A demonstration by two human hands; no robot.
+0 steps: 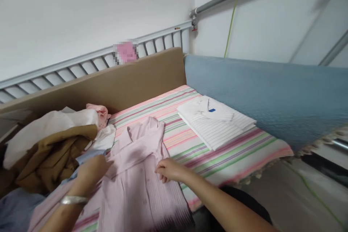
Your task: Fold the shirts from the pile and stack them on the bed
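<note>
A pink button-front shirt (136, 188) lies spread in front of me, its collar pointing away. One sleeve (136, 156) crosses the chest toward the left, and the other (51, 203) stretches out to the lower left. My left hand (92, 170), with a silver bracelet at the wrist, is over the shirt's left edge by the crossed sleeve's end; motion smears its fingers. At the shirt's right side, my right hand (170, 170) has its fingers curled in, closed against the fabric. A folded white striped shirt (217, 123) with a small blue label rests farther right.
A striped sheet (174, 137) covers the bed. Heaped clothes, including a brown garment (54, 156) and a white one (51, 127), lie at left. A brown headboard (141, 79) and a blue padded panel (258, 87) border the bed; behind stands a white radiator (89, 67).
</note>
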